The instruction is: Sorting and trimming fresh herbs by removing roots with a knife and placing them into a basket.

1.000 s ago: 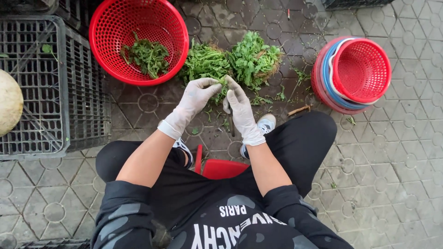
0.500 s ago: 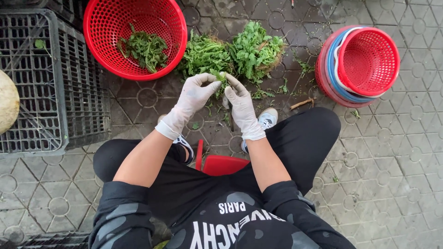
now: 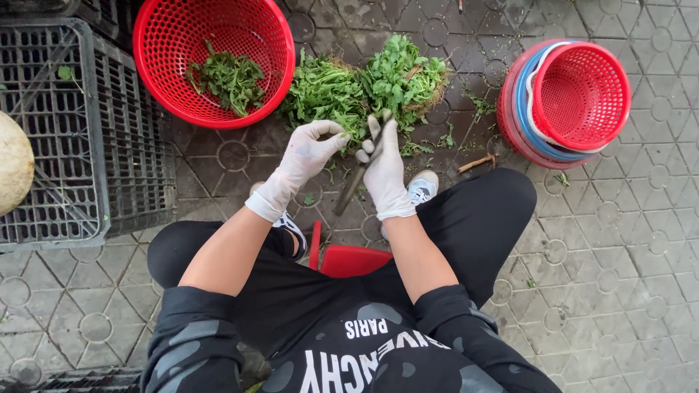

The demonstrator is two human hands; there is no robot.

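At the far left a black slatted plastic crate stands on the patterned paving, with a pale round object at its left edge. Next to it, a large red mesh basket holds a few loose green leaves. The gloved left hand now has its fingers pinched shut at the edge of the heap of leafy green herbs on the ground, apparently on a sprig. The gloved right hand, half a second ago pressed against the left, has drawn slightly apart and closes around a dark slim knife-like tool. That suggests a stem is being trimmed. At right sits a stack of red and blue baskets.
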